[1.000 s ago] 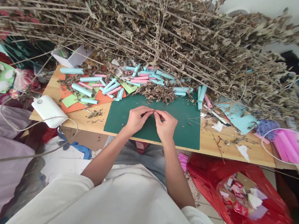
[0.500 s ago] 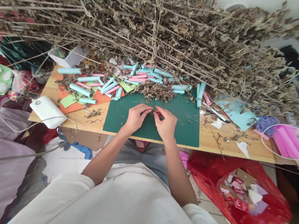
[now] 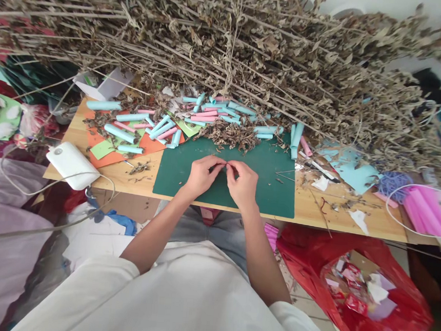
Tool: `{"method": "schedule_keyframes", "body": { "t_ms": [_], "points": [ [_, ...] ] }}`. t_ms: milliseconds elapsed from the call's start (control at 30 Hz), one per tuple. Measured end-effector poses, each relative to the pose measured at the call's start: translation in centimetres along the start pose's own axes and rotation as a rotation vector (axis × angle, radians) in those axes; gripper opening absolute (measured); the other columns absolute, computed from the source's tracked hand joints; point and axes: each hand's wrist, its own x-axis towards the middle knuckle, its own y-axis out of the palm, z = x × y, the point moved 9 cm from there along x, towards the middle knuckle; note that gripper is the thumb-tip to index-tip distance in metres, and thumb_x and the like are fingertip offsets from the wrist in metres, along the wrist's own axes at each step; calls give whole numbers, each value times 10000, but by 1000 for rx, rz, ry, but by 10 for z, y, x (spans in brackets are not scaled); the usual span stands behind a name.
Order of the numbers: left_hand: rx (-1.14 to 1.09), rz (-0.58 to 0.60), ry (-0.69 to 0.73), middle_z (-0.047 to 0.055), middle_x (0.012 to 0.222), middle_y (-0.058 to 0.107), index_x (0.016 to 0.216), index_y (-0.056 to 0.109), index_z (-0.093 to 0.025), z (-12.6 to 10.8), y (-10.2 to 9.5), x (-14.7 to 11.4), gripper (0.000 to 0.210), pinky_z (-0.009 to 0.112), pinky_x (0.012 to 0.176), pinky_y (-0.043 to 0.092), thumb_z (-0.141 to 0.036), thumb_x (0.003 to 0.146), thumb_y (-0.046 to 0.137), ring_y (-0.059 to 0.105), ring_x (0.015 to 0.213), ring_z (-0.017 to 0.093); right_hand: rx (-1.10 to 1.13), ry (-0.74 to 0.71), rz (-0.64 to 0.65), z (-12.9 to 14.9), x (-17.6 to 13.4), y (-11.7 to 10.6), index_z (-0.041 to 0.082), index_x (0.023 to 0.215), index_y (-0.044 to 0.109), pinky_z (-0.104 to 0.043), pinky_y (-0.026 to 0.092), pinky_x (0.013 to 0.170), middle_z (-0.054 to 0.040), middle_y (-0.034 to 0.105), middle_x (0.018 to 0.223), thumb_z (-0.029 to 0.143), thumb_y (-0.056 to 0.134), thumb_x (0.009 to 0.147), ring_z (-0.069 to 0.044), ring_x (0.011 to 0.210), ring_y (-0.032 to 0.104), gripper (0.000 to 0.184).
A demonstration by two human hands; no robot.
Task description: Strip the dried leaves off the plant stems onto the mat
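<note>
Above the green cutting mat (image 3: 272,190), my left hand (image 3: 203,173) and my right hand (image 3: 243,180) meet at the fingertips. Both are closed in a pinch, thumb against fingers. Whatever lies between the fingertips is too small to make out. Just beyond them, a small heap of dried leaves (image 3: 232,137) rests on the mat's far edge. Behind that heap lie rolled paper tubes in light blue (image 3: 162,128) and pink (image 3: 204,118).
A big bundle of dried stalks (image 3: 215,46) spans the back. At left, a white power bank (image 3: 71,165) with a cable sits on the wooden table (image 3: 378,220). A pen (image 3: 320,169) and blue paper (image 3: 351,166) lie right. An open red bag (image 3: 305,255) holds scraps below.
My right hand has shifted slightly left and my fingertips have come together, closing the small gap between the two hands. The things on the table stay as they were.
</note>
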Motion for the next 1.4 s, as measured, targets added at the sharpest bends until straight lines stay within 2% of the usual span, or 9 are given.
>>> {"method": "schedule_keyframes", "body": {
  "t_ms": [100,267,333,467,567,833,933,1100,1400],
  "points": [
    [-11,10,5,40,882,749,924,723,-186,-2,1,0,151,265,798,552,-224,932,577,700,815,148,-18,41,-7,-2,0,2,187,881,641,-285,497,707,-58,681,815,249,476,925,-161,708,619,182],
    [-44,-24,-47,41,879,750,907,726,-188,2,-4,-1,160,275,808,553,-245,935,579,702,810,152,147,255,-108,-22,-1,-1,187,857,654,-283,519,677,-38,686,744,282,500,902,-157,654,630,186],
    [-50,-37,-70,41,882,753,901,729,-190,5,-5,-2,158,280,806,555,-259,931,591,704,808,156,180,277,-107,-26,-2,-1,186,888,686,-293,536,686,-45,710,782,295,541,883,-162,670,648,181],
    [-57,-51,-110,34,878,753,900,727,-189,10,-5,-1,133,276,793,556,-262,915,617,703,789,153,237,226,-34,-21,-1,1,196,981,729,-277,549,672,-62,730,919,297,573,875,-162,758,673,214],
    [-59,-36,-120,23,854,747,890,717,-187,11,-3,-1,121,266,771,554,-252,912,617,695,757,143,231,193,-8,-14,-2,0,199,943,739,-260,533,644,-55,724,905,323,573,892,-148,736,656,213],
    [-38,-1,-51,33,874,750,889,716,-187,5,-2,-2,136,264,796,556,-218,926,589,704,798,148,13,91,-58,-3,0,-4,183,847,673,-273,497,668,-51,659,812,221,506,901,-149,696,593,180],
    [-48,8,-74,30,853,752,890,723,-190,8,-1,-2,150,266,786,560,-235,931,586,705,772,148,57,109,-99,-9,0,-10,190,870,691,-273,515,660,-55,681,845,237,515,905,-150,708,613,186],
    [-46,10,-55,36,879,758,927,732,-191,8,2,-2,163,270,788,567,-236,938,576,709,783,151,164,85,-68,-9,-1,-8,213,1011,729,-276,552,676,-62,723,963,259,553,903,-159,797,670,211],
    [-23,23,-30,48,906,763,941,739,-192,2,3,0,166,283,816,575,-214,934,574,720,824,162,92,69,-114,-4,-5,-6,201,872,721,-274,533,648,-50,702,824,281,541,918,-142,682,630,202]
  ]
}}
